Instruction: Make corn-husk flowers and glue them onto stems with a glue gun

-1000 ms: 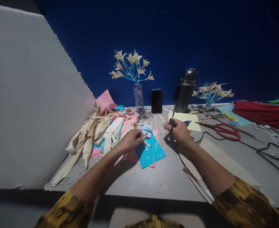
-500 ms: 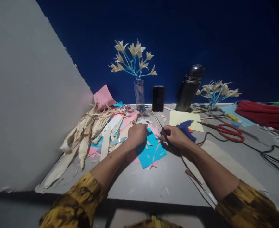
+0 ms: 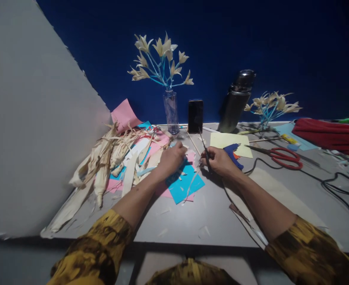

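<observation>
My right hand (image 3: 218, 160) is closed around small dark scissors (image 3: 204, 144), with the thin pointed blades directed away from me. A slim pale stick (image 3: 194, 143) lies just left of the blades. My left hand (image 3: 173, 159) has its fingers pinched together above a blue paper sheet (image 3: 186, 186); what it holds, if anything, is hidden. Small pale scraps lie on the blue sheet, and pink paper shows under it. Left of my left hand is a heap of dried corn husks (image 3: 103, 162) mixed with coloured paper.
A glass vase (image 3: 170, 114) of husk flowers, a phone (image 3: 195, 116) and a leaning flask (image 3: 236, 101) stand along the blue wall. To the right lie a blue glue gun (image 3: 233, 155), red-handled scissors (image 3: 286, 158), a black cord (image 3: 337, 192) and red cloth (image 3: 330, 136).
The dark scissors in my right hand have swung more upright, away from the stick. My left hand has shifted slightly, and the whole view has moved a little.
</observation>
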The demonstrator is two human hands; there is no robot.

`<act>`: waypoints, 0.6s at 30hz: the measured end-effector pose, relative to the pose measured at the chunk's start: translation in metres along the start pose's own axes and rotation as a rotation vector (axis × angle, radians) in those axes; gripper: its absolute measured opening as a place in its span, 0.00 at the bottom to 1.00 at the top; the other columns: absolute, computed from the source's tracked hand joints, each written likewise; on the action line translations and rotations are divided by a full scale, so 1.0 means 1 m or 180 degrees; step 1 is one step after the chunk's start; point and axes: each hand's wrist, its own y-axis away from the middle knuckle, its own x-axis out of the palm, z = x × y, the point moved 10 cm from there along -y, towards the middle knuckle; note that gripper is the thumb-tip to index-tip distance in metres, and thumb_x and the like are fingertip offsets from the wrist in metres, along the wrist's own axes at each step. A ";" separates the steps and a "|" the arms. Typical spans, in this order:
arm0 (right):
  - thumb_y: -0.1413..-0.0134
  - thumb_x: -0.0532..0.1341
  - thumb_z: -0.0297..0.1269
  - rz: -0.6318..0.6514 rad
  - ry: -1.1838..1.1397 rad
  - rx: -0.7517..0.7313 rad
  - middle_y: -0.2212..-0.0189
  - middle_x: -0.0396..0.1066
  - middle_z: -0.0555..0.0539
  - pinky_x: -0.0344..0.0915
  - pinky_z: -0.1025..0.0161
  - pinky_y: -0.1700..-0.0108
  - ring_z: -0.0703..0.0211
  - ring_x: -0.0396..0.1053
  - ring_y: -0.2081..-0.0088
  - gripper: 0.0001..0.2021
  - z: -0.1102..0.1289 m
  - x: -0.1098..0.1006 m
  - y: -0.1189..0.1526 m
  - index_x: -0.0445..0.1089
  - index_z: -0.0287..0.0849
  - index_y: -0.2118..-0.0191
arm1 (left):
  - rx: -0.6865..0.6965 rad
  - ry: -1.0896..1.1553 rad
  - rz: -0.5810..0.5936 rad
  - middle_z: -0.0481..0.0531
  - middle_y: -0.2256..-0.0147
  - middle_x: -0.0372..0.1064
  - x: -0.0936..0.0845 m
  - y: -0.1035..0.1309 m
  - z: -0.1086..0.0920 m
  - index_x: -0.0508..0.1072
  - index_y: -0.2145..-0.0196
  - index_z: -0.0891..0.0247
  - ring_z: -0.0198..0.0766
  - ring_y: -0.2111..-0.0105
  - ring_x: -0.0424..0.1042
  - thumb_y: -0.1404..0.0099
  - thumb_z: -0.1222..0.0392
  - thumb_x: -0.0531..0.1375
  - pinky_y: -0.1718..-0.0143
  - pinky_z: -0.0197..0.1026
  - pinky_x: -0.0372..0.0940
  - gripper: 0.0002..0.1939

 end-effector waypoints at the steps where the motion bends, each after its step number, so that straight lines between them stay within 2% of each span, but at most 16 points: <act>1: 0.59 0.67 0.36 0.0023 0.0048 -0.0025 0.75 0.73 0.51 0.61 0.64 0.73 0.58 0.67 0.73 0.08 0.000 0.000 0.000 0.73 0.42 0.69 | -0.0077 0.0226 -0.0201 0.56 0.57 0.69 -0.011 -0.001 0.008 0.75 0.64 0.62 0.41 0.62 0.69 0.35 0.64 0.53 0.62 0.42 0.62 0.10; 4: 0.56 0.66 0.38 0.0066 0.0086 -0.0076 0.76 0.72 0.50 0.60 0.64 0.74 0.59 0.67 0.75 0.07 0.001 0.001 0.000 0.72 0.43 0.68 | -0.0125 0.0991 -0.0908 0.53 0.64 0.71 -0.048 0.001 0.030 0.75 0.70 0.62 0.41 0.60 0.69 0.39 0.66 0.55 0.55 0.43 0.63 0.08; 6: 0.55 0.66 0.39 0.0045 0.0028 -0.0067 0.76 0.72 0.50 0.60 0.64 0.74 0.59 0.67 0.75 0.08 0.001 0.001 0.000 0.72 0.42 0.68 | -0.0298 0.1536 -0.1339 0.52 0.67 0.72 -0.067 0.007 0.046 0.75 0.70 0.63 0.40 0.63 0.69 0.39 0.63 0.57 0.57 0.42 0.64 0.07; 8: 0.56 0.66 0.39 -0.0030 -0.0053 -0.0042 0.76 0.72 0.50 0.60 0.64 0.74 0.59 0.67 0.75 0.08 0.001 -0.001 0.000 0.72 0.42 0.68 | -0.0496 0.2059 -0.1490 0.51 0.69 0.73 -0.072 0.012 0.058 0.76 0.70 0.65 0.37 0.68 0.69 0.41 0.60 0.60 0.63 0.40 0.64 0.07; 11: 0.57 0.67 0.40 -0.0246 -0.0190 0.0026 0.78 0.70 0.51 0.59 0.64 0.74 0.61 0.65 0.77 0.09 0.001 -0.009 0.000 0.72 0.42 0.69 | -0.0563 0.2735 -0.1075 0.48 0.74 0.70 -0.059 0.012 0.057 0.75 0.71 0.65 0.34 0.75 0.65 0.46 0.58 0.63 0.73 0.37 0.61 0.07; 15: 0.61 0.70 0.43 -0.0479 -0.0424 0.0149 0.79 0.68 0.53 0.57 0.64 0.75 0.63 0.63 0.78 0.13 0.002 -0.018 0.001 0.72 0.42 0.70 | -0.0641 0.3809 -0.0332 0.42 0.82 0.58 -0.033 0.013 0.042 0.72 0.71 0.65 0.27 0.84 0.53 0.49 0.56 0.66 0.82 0.33 0.48 0.10; 18: 0.63 0.70 0.43 -0.0429 -0.0605 0.0331 0.80 0.68 0.52 0.56 0.64 0.77 0.63 0.62 0.79 0.13 0.002 -0.015 0.003 0.72 0.42 0.71 | -0.0693 0.4113 0.0188 0.44 0.79 0.63 -0.025 0.018 0.031 0.69 0.72 0.64 0.25 0.85 0.51 0.47 0.56 0.64 0.83 0.34 0.44 0.10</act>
